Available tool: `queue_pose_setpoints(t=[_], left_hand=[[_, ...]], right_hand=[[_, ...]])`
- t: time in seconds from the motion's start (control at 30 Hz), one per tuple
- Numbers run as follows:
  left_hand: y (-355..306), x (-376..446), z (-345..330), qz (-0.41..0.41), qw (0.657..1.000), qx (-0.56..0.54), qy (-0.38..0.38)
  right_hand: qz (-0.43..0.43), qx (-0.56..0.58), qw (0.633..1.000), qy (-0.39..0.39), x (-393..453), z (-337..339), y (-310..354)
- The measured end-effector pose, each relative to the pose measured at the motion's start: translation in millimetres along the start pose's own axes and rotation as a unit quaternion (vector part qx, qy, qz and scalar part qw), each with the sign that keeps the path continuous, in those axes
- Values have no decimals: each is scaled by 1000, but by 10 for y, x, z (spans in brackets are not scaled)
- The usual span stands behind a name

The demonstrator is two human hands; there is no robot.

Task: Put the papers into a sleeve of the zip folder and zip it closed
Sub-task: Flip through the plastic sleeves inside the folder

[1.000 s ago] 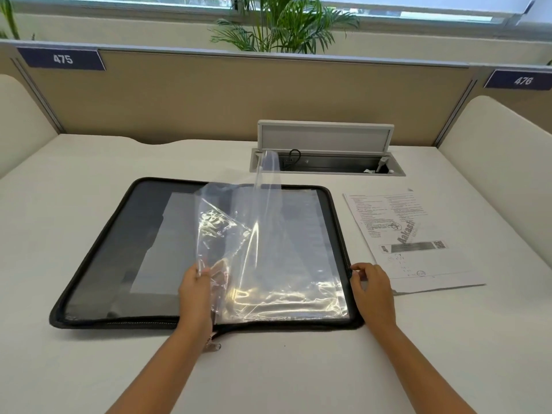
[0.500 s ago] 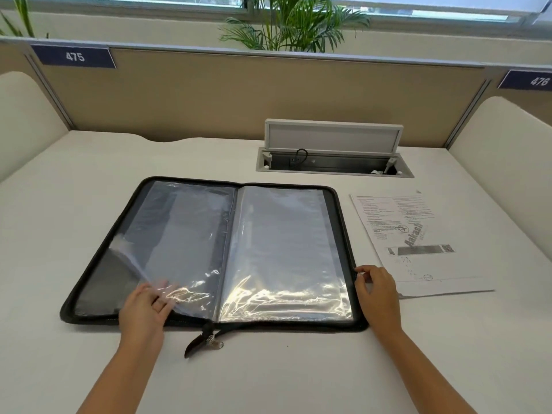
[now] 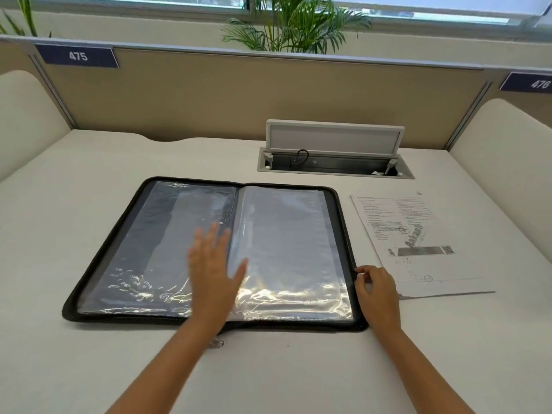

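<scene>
The black zip folder [image 3: 98, 258] lies wide open on the white desk, clear plastic sleeves [image 3: 286, 234] flat on both halves. My left hand [image 3: 213, 267] hovers flat and open over the spine area, fingers spread, slightly blurred. My right hand [image 3: 375, 289] rests at the folder's right edge, fingertips pinching the zip border. The printed papers [image 3: 415, 243] lie on the desk just right of the folder, beside my right hand. The zip pull [image 3: 217, 343] peeks out at the folder's near edge under my left forearm.
An open cable box with raised lid [image 3: 334, 153] sits in the desk behind the folder. Beige partition panels [image 3: 209, 97] wall the back and sides. A potted palm [image 3: 295, 25] stands beyond the partition.
My left hand turned a clear sleeve over to the left half, let it go, and moved back toward the middle. The right hand stayed at the folder's right edge.
</scene>
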State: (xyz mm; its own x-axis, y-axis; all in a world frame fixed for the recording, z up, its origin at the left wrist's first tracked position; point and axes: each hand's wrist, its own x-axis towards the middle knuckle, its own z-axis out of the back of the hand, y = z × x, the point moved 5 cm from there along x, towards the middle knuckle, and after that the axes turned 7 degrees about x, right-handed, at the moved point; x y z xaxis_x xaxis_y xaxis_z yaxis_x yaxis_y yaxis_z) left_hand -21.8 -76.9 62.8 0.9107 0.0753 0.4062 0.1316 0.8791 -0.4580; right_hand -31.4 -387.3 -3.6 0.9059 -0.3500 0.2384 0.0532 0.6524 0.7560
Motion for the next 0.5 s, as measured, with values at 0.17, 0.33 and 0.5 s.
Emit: queue_pose_setpoints(t=[0.17, 0.33, 0.5], left_hand=[[-334, -227, -726, -53, 975, 37, 212], [-319, -310, -995, -75, 941, 150, 293], [-319, -332, -1011, -88, 950, 150, 259]], right_hand=[[3, -12, 1000, -4, -2, 3, 33], [5, -19, 1000, 0, -3, -7, 23], [5, -23, 1000, -1, -4, -7, 25]])
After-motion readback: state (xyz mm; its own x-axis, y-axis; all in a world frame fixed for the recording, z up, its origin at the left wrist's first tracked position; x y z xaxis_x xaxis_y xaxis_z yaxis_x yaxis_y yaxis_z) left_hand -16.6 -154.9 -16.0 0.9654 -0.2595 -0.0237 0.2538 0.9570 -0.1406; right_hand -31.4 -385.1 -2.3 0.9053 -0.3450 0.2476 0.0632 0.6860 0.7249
